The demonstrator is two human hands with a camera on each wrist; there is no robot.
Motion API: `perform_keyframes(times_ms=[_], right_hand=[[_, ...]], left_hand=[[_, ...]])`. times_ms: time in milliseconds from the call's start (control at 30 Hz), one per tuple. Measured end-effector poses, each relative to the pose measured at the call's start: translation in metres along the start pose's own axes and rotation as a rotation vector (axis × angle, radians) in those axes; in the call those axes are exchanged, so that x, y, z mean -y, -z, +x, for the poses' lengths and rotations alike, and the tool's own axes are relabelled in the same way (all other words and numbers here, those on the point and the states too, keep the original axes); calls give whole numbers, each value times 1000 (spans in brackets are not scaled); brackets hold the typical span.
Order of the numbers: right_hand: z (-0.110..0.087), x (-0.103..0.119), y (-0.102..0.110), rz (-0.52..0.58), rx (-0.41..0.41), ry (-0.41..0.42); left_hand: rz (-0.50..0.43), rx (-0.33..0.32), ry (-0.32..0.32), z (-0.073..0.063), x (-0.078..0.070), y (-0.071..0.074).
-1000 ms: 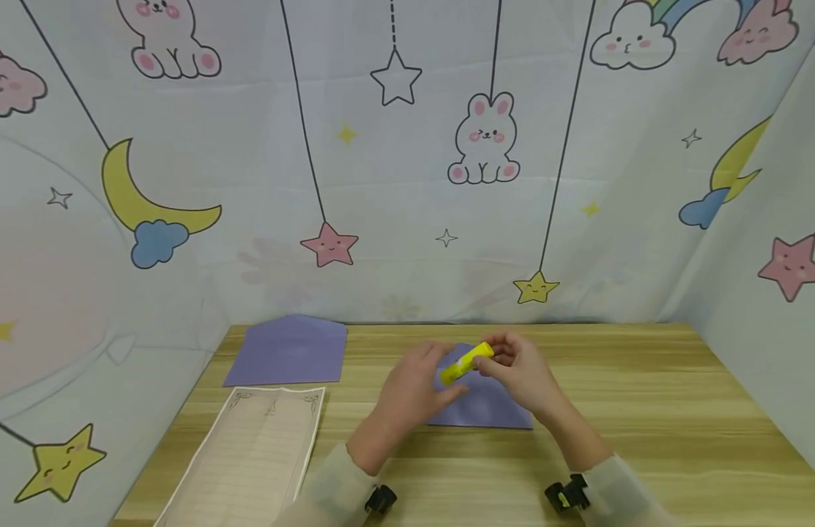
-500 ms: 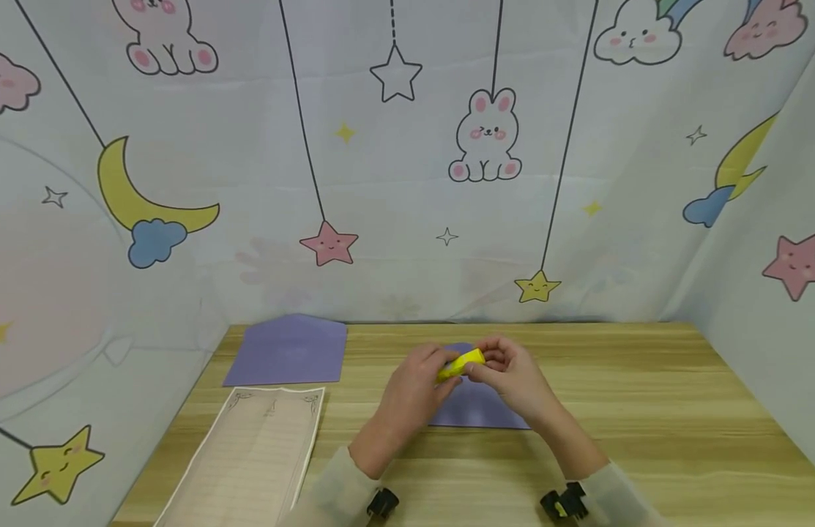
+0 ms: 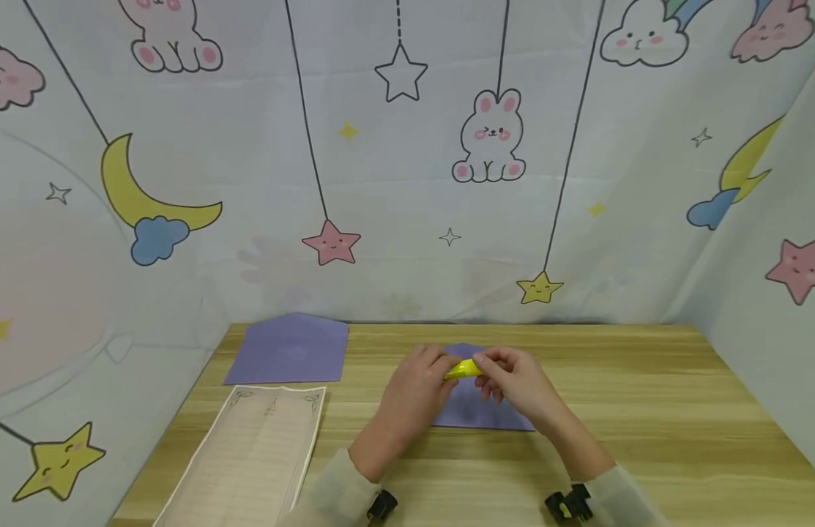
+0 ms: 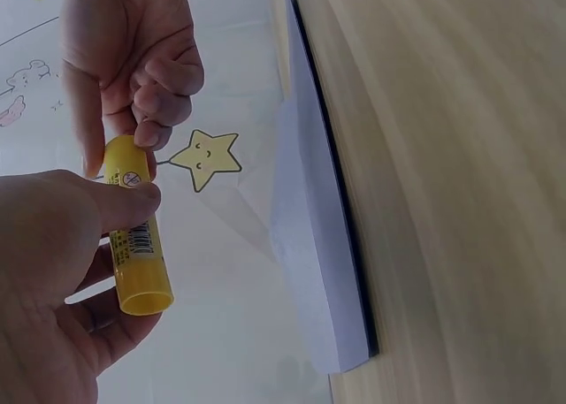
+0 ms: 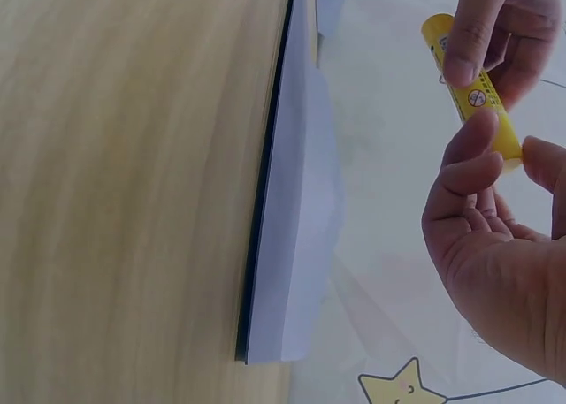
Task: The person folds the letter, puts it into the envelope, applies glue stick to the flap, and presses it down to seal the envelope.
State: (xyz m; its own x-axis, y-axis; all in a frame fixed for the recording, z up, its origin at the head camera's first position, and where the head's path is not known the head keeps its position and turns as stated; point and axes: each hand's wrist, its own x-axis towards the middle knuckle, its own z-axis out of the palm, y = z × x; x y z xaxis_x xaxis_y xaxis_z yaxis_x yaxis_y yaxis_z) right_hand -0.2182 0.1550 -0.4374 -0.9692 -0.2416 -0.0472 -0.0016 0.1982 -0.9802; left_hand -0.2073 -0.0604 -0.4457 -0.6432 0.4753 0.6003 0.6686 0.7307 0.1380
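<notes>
A yellow glue stick point(image 3: 465, 369) is held in the air between the two hands, over a purple envelope point(image 3: 482, 408) lying on the table. The left hand point(image 3: 412, 391) grips its barrel with the thumb across the label, as the left wrist view shows of the glue stick point(image 4: 137, 245). At the other end, the right hand point(image 3: 520, 380) pinches the tip between thumb and forefinger. In the right wrist view the right hand's point(image 5: 504, 254) remaining fingers are curled loosely. Whether the cap is loose cannot be seen.
A second purple envelope point(image 3: 290, 353) lies at the back left of the wooden table point(image 3: 657, 424). In front of it is a sheet of lined letter paper point(image 3: 252, 454) with a decorated border. A printed cloth point(image 3: 407, 190) hangs behind and at both sides.
The left hand has closed around the glue stick's barrel, loosely curved before. The stick has levelled out and sits deeper in that hand. The right thumb and finger have shifted on its end.
</notes>
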Motion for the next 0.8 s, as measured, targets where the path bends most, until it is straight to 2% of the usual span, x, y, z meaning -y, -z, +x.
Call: perform_keyframes(times_ms=[367,533,667,800], right_hand=[[-1,-4,1,-70,39,90],[-2,-3,4,-66,68,125],[-3,-2,6,-69,85,119],[-3,0,7,-101,66,77]], left_hand=[[34,68,12,-1,-2,6],[42,84,25,-1,-1,8],[54,82,27,-1,0,9],[72,75,24,0,0,9]])
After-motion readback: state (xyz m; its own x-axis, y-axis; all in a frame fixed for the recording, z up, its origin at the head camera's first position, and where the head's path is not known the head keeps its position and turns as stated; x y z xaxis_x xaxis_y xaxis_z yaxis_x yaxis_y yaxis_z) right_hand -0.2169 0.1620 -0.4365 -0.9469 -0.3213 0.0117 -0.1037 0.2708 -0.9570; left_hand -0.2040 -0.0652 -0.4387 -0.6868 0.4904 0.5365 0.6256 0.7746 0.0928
